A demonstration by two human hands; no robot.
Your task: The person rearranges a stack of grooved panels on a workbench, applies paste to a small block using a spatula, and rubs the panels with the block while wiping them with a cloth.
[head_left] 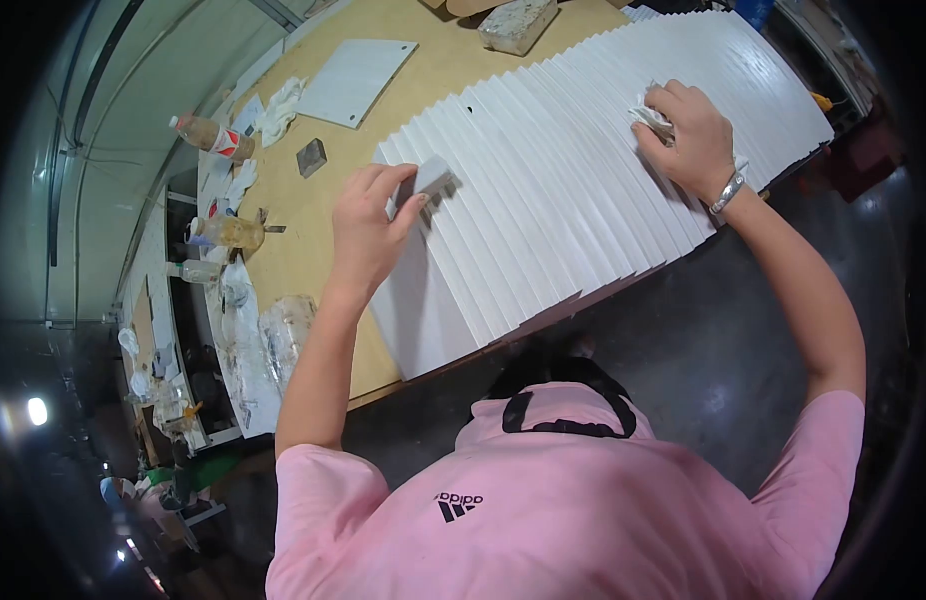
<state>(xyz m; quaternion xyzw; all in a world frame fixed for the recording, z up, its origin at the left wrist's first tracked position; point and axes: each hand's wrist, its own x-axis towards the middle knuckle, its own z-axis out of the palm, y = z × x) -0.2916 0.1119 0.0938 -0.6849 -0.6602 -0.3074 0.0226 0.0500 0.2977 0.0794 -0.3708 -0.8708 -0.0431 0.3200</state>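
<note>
A long row of white panels (543, 180) lies fanned out and overlapping along the table. Over the left end of the row, my left hand (368, 222) pinches a small light-grey block (433, 177) between thumb and fingers; I cannot tell whether the block touches the panels. My right hand (693, 140), with a silver bracelet at its wrist, is closed around a crumpled white cloth (653, 118) on the right part of the row. Part of the cloth is hidden under the palm. A small dark speck (470, 109) shows near the panels' far edge.
On the tan tabletop (353, 160) are a dark grey block (311, 157), a white panel with corner holes (357, 82) and a speckled brick-like block (518, 25). Bottles, including a brown one (215, 138), stand at the left beside crumpled white cloths (279, 112) and a plastic-wrapped bundle (286, 335).
</note>
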